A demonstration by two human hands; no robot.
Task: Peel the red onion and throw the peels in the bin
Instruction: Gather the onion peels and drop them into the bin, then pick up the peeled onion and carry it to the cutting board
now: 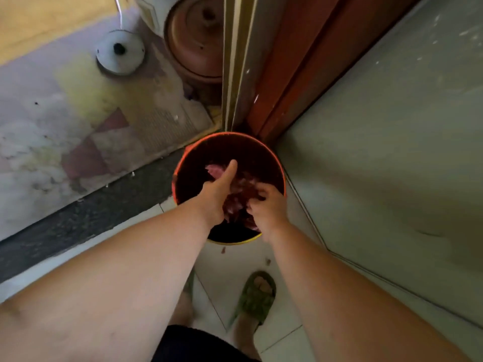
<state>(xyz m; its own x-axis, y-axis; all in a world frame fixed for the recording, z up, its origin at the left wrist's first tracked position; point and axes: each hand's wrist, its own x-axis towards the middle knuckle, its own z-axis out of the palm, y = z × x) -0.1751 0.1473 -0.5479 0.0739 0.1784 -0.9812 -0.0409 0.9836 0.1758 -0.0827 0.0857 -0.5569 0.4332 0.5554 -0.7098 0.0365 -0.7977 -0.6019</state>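
Reaching down over the round red-rimmed bin (175, 168), both hands are seen held close together above its dark opening. No brand, label or readable writing is shown on anything in view. The left hand (215, 195) is held loosely open with the thumb stretched forward over the purple onion peels (241, 189), while the right hand (266, 209) is curled, its fingertips pinched on the peels just beside the left palm. Whether the peels are gripped by both hands or lie partly loose in the bin cannot be told, since they are blurred and half covered by the hands. The onion itself cannot be made out. The bin is set on the pale tiled floor (235, 259) in a corner, against a reddish-brown door frame (287, 74). Two small dark scraps (268, 261) are seen on the tiles just before the bin. Beyond it, a brown lidded clay pot (198, 40) and a white round lid with a black knob (120, 52) are set on a worn, stained floor area. A foot in a green slipper (257, 296) is visible below the bin; the other foot is largely hidden behind the left forearm.
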